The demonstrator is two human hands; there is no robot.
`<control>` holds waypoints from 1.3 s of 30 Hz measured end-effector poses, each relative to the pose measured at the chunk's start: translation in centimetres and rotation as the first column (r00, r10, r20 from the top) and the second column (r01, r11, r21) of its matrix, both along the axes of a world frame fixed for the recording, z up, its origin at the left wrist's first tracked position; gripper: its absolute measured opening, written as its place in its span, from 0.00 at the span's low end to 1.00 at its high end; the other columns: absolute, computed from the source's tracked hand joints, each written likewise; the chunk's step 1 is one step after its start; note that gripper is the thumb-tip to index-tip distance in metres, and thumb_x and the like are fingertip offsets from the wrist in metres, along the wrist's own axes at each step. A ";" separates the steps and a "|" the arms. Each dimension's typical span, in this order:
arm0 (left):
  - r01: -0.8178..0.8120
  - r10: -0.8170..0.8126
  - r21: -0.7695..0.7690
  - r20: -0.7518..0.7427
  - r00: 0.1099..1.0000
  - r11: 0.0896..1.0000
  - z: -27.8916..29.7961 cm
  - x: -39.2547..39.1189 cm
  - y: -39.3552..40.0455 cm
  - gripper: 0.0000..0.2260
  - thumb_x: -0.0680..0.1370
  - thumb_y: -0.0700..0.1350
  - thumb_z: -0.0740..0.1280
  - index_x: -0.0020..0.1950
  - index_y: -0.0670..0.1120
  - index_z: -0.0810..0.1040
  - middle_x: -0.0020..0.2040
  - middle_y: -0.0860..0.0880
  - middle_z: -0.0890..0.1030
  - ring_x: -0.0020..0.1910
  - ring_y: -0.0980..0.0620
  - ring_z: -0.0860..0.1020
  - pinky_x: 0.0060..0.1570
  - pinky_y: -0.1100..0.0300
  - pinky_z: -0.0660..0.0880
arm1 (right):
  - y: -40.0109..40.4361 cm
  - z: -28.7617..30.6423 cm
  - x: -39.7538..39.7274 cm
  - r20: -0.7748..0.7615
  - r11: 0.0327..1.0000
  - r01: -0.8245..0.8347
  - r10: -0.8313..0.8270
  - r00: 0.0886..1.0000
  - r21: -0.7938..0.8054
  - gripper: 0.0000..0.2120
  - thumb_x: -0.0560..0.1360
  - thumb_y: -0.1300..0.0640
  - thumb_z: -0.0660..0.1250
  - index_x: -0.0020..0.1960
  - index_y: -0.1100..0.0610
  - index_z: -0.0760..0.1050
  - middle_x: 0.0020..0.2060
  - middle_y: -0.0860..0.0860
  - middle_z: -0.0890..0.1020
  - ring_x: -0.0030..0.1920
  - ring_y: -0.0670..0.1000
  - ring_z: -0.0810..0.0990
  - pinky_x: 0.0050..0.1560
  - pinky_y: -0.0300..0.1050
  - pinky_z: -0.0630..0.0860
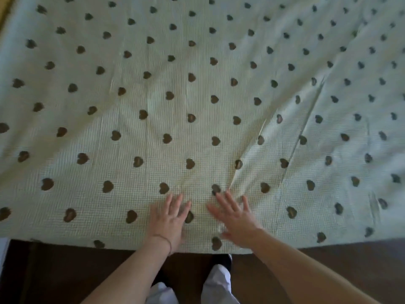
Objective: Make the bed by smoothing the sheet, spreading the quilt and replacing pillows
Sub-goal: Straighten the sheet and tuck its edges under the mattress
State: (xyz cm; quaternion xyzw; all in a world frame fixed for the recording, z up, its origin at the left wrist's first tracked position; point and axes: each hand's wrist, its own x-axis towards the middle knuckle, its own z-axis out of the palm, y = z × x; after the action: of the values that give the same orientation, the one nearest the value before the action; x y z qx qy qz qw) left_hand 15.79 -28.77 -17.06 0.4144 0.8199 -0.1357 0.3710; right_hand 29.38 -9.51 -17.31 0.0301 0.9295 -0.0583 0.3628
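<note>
A pale green checked sheet (197,95) with dark heart shapes covers the whole bed. Both of my hands lie flat on it close to the near edge, fingers spread. My left hand (169,218) rests palm down left of centre, with a thin bracelet on the wrist. My right hand (235,218) is beside it, slightly blurred. Long creases (306,128) run diagonally across the sheet's right half, and a shorter fold rises just beyond my right fingers. No quilt or pillow is in view.
The bed's near edge (87,243) runs across the bottom, with dark wooden floor (65,275) below it. My legs in light trousers (217,284) stand against the edge. A yellowish strip shows at the top left corner.
</note>
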 end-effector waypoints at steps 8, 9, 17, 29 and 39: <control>-0.207 0.205 0.096 0.022 0.978 0.974 4.7 -3.5 3.4 0.34 0.80 0.46 0.63 0.79 0.53 0.46 0.79 0.50 0.46 0.78 0.47 0.47 0.75 0.44 0.51 | 4.1 4.0 -6.6 -0.021 0.992 -0.049 0.047 0.999 -0.117 0.34 0.80 0.49 0.61 0.79 0.48 0.46 0.79 0.50 0.41 0.79 0.54 0.40 0.75 0.64 0.45; -0.231 0.232 0.112 0.004 0.973 0.966 5.3 -4.7 3.4 0.34 0.80 0.47 0.63 0.79 0.52 0.46 0.79 0.51 0.46 0.78 0.48 0.47 0.75 0.45 0.51 | 4.5 4.5 -8.3 -0.037 0.993 -0.040 0.036 0.999 -0.114 0.32 0.81 0.50 0.61 0.79 0.48 0.49 0.79 0.50 0.42 0.79 0.54 0.41 0.75 0.64 0.45; -0.490 0.516 0.205 -0.100 0.851 0.847 7.6 -16.9 -5.1 0.33 0.80 0.49 0.62 0.79 0.53 0.47 0.79 0.52 0.47 0.78 0.51 0.48 0.75 0.52 0.53 | 2.7 6.8 -21.3 -0.071 0.995 -0.069 0.064 0.995 -0.075 0.24 0.80 0.53 0.62 0.75 0.52 0.64 0.80 0.51 0.46 0.79 0.54 0.45 0.75 0.62 0.51; -0.566 0.589 0.170 -0.138 0.797 0.806 3.3 -40.2 -21.4 0.29 0.83 0.48 0.56 0.80 0.49 0.44 0.79 0.50 0.39 0.78 0.49 0.44 0.76 0.50 0.52 | -13.6 4.3 -49.1 -0.106 0.988 -0.052 0.036 0.994 -0.145 0.33 0.80 0.50 0.63 0.80 0.49 0.50 0.80 0.50 0.46 0.79 0.54 0.46 0.76 0.59 0.52; -0.693 0.764 0.363 -0.092 0.639 0.623 -2.5 -51.0 -24.0 0.35 0.82 0.55 0.58 0.79 0.43 0.41 0.79 0.47 0.40 0.78 0.50 0.42 0.76 0.52 0.52 | -28.4 -0.6 -70.9 -0.323 0.941 -0.234 0.149 0.935 -0.243 0.38 0.81 0.43 0.58 0.80 0.56 0.41 0.80 0.52 0.44 0.79 0.54 0.42 0.78 0.58 0.47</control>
State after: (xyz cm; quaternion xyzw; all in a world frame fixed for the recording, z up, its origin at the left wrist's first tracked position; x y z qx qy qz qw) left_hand -35.19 -52.78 -19.55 0.0748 0.9655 0.1027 0.2271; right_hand -41.47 -37.88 -17.87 -0.1221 0.9546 -0.1560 0.2224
